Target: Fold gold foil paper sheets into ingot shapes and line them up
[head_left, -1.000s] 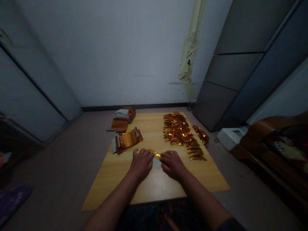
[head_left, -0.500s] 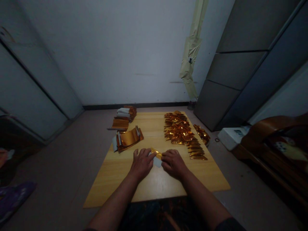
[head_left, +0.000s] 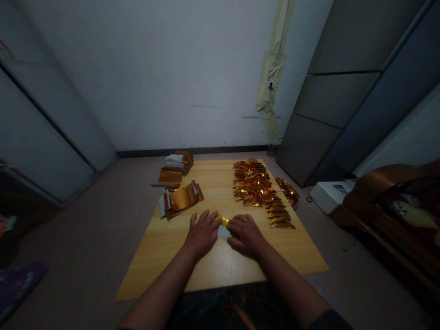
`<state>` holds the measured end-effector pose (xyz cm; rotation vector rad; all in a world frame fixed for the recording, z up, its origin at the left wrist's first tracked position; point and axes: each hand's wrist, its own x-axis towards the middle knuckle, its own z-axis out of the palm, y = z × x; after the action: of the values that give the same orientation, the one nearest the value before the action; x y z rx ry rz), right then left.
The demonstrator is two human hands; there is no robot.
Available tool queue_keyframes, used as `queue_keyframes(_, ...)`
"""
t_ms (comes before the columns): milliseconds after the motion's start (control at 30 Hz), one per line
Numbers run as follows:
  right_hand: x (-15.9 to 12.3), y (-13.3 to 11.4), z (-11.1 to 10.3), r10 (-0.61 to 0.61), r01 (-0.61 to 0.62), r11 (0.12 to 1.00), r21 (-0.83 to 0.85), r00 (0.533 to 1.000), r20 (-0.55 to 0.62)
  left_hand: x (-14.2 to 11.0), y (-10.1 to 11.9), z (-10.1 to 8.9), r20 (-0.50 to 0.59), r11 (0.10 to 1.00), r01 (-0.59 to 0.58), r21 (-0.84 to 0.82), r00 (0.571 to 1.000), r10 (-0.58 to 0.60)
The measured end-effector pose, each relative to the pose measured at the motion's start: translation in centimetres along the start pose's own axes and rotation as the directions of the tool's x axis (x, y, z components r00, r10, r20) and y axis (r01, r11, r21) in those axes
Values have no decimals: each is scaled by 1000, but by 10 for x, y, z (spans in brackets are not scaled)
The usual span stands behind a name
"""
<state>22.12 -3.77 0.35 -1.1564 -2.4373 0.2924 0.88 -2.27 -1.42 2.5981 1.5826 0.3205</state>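
Observation:
Between my hands, flat on the wooden board (head_left: 240,270), lies a small sheet of foil paper (head_left: 224,232), pale on the near part with a shiny gold strip folded along the far edge. My left hand (head_left: 203,233) holds its left side, fingertips at the fold and the other fingers somewhat spread. Curled fingers of my right hand (head_left: 245,233) grip the right end of the fold. My fingers hide both ends of the sheet. To the left sits a curled stack of gold foil sheets (head_left: 182,198). Many folded gold foil pieces (head_left: 252,183) lie in rows on the right.
More foil bundles (head_left: 178,162) sit at the board's far left corner. Beyond the right edge is another heap of folded foil (head_left: 288,191). A white box (head_left: 328,197) and wooden furniture (head_left: 371,206) stand at right, near a grey cabinet (head_left: 316,133). A wall (head_left: 178,82) rises behind.
My left hand has shifted slightly left, its fingers a little more spread. My right hand has moved slightly inward along the fold, and less of the gold strip shows.

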Motion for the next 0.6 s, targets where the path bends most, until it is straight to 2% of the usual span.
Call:
queue_keyframes(300,15,-6,-7,-2,0,1000,20,994,111,0,-1,2,13,1000,7,3,1000,-7)
queue_keyframes(600,43,-3,8,32,-35,999,22,992,125,0,-1,2,20,1000,15,-11,1000,-15)
